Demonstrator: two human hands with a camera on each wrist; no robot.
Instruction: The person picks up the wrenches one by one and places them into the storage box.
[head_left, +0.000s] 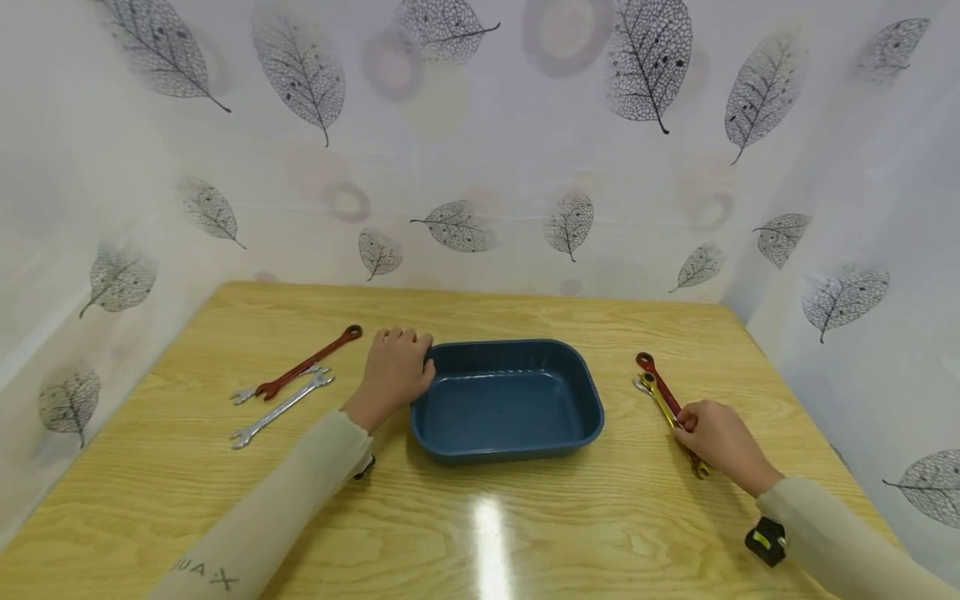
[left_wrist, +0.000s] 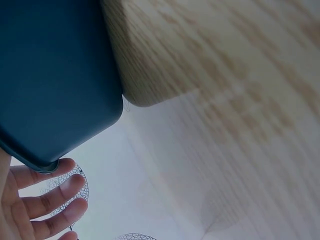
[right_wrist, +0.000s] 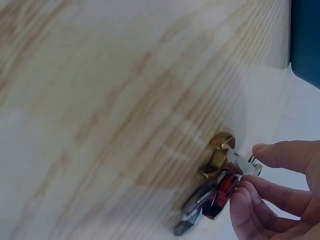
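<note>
Tray (head_left: 506,400), blue, sits mid-surface (head_left: 480,517); left hand (head_left: 395,371) rests against its left rim, fingers relaxed, gripping nothing. Keep it there as a brace so the tray doesn't slide. Red and silver wrenches (head_left: 288,383) lie well left of it, untouched. Right hand (head_left: 716,442) is right of the tray, fingers curled, pinching a bundle: yellow wrench (head_left: 667,408), red wrench (head_left: 656,379) and a silver one under them. Judgement: pinch near mid-shaft, not the ends, or they'll fan out. Lift level.
</note>
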